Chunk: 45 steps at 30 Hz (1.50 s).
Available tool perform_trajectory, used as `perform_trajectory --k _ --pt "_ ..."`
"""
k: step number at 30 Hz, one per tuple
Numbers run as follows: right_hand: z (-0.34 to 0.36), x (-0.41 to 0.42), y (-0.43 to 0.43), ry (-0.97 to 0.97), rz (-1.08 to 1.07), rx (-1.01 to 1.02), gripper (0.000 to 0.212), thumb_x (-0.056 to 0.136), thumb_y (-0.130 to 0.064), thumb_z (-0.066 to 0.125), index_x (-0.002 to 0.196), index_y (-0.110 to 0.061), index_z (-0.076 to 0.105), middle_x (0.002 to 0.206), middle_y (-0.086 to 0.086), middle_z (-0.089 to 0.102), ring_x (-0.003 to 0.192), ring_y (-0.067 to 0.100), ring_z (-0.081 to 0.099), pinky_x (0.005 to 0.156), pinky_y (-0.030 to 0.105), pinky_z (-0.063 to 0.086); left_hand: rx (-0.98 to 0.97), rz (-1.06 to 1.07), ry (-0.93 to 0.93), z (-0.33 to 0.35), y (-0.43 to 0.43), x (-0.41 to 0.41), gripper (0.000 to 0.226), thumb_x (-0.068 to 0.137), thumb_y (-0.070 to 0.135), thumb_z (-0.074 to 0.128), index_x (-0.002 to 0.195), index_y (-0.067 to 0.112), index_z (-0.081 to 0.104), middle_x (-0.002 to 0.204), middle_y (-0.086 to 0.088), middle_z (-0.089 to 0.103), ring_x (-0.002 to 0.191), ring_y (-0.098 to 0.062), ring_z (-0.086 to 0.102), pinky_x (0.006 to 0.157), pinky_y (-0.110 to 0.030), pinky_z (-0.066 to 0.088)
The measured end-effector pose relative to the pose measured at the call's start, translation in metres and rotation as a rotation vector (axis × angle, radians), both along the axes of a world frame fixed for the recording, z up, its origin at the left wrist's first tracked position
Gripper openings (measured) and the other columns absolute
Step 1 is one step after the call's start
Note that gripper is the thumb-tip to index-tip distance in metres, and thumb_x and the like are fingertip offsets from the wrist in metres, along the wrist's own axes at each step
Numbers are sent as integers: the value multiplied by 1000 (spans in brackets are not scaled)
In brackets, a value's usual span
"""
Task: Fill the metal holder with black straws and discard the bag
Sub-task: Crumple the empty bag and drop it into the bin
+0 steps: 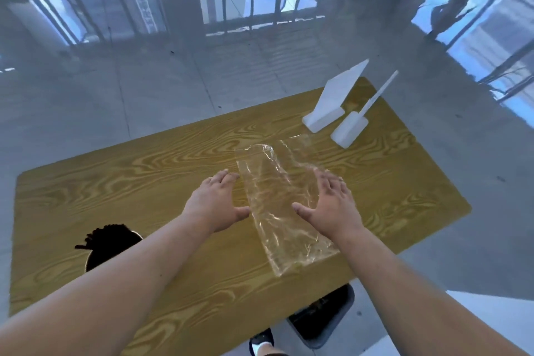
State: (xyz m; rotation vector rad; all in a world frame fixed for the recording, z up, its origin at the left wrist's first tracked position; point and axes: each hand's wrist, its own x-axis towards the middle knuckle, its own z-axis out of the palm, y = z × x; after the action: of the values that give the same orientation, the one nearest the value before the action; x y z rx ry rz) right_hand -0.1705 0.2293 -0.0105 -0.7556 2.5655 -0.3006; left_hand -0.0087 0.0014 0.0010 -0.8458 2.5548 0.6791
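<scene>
Between my two hands the clear bag (pixel 277 199) lies flat and empty on the bench (pixel 115 182). Its long axis runs away from me, the near end close to the bench's near edge and the far end leaning a little to the left. My left hand (pixel 215 202) is at its left edge, fingers spread and relaxed, the thumb tip just at the plastic. My right hand (pixel 332 205) is at its right edge, also spread, thumb out toward the middle of the bag and fingers over the crumpled border. Neither hand pinches anything, and I cannot tell whether the palms press the film or only hang above it.

Both hands are about equally near, one to each long side, so I judge that gathering the bag means drawing the two edges inward, across its short width.

Both forearms reach forward from below, wrists low and palms down.

Off to my near left, partly behind my left forearm, the black straws (pixel 107 235) stand bunched in the holder (pixel 91 261), so the filling looks done. Under the bench's near edge sits a dark container (pixel 326 318), possibly the bin.
</scene>
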Motion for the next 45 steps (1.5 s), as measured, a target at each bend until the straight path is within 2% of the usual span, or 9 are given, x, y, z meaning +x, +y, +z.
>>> perform_trajectory --k 7,12,16,18,22,28,35,41,45 --pt "-37 -43 30 -222 -160 34 116 87 -76 65 171 -27 1 178 10 13 165 31 12 129 50 21 150 97 -255 -45 25 -40 103 84 75 68 162 19 32 165 -8 41 147 -29 45 114 -44 44" --pt "-56 -65 29 -329 -297 -16 99 92 -56 73 168 -23 18 169 13 34 152 33 40 120 47 38 218 245 -265 -64 28 -59 96 85 70 71 156 12 42 152 -6 57 135 -28 57 97 -35 49" --pt "-64 -78 23 -323 -418 -61 82 96 -42 71 164 -19 32 158 12 50 138 31 55 114 49 47 189 423 -242 -72 24 -68 48 87 56 73 104 11 66 90 1 72 84 -22 71 76 -38 62" --pt "-66 -83 20 -330 -465 -74 75 97 -37 70 161 -17 37 146 10 60 128 29 62 108 48 51 267 463 -254 -75 23 -70 40 88 49 75 89 10 70 81 -3 74 76 -25 74 78 -42 66" --pt "-73 -87 15 -382 -525 -61 52 95 -28 74 142 -12 59 129 9 70 111 25 66 94 35 53 367 527 -186 -83 20 -69 21 91 30 77 93 10 70 88 -10 75 79 -29 71 81 -47 64" --pt "-74 -81 15 -423 -491 -43 8 96 -19 72 91 -14 75 95 5 76 84 23 71 80 40 60 454 618 -11 -84 14 -59 4 92 14 73 90 11 74 88 -9 80 72 -22 71 75 -45 64" --pt "-60 -65 14 -708 -803 -360 9 99 -8 66 104 -8 58 75 7 62 57 16 52 48 29 44 531 638 140 -55 5 -46 5 96 12 72 92 11 75 83 -7 82 63 -18 69 68 -40 63" --pt "-49 -27 22 -805 -782 -244 11 99 -17 73 89 -12 76 72 0 63 65 16 51 59 31 44 676 606 271 -20 9 -30 9 99 19 66 103 12 69 105 -15 79 88 -25 72 70 -36 54" --pt "-37 -3 18 -850 -840 -481 5 103 -15 67 102 -13 72 84 5 63 63 15 47 57 31 34 836 679 401 7 6 -12 1 105 17 60 105 16 59 105 -1 83 82 -18 79 67 -33 58"
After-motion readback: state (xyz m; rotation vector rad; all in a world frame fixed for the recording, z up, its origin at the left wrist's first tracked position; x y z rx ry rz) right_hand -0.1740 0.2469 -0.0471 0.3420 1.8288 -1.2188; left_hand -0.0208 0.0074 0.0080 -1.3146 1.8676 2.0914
